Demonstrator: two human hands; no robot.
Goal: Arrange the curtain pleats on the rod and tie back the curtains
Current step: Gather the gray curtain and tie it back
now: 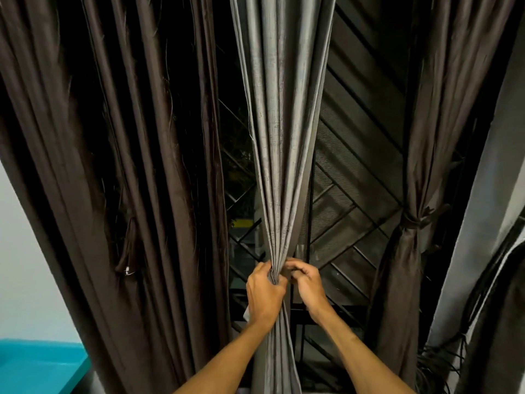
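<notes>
Dark window glass with a diagonal metal grille (355,194) fills the background. At the left, a brown curtain (127,166) hangs loose in long vertical folds. In the middle, the grey curtain (279,137) runs straight up and down, its pleats gathered narrow at the level of the hands. The left hand (262,291) is closed around the bunched pleats, and the right hand (308,282) pinches their right edge with curled fingers. At the right, another brown curtain (412,155) hangs vertical, cinched by a tie-back (413,220).
</notes>
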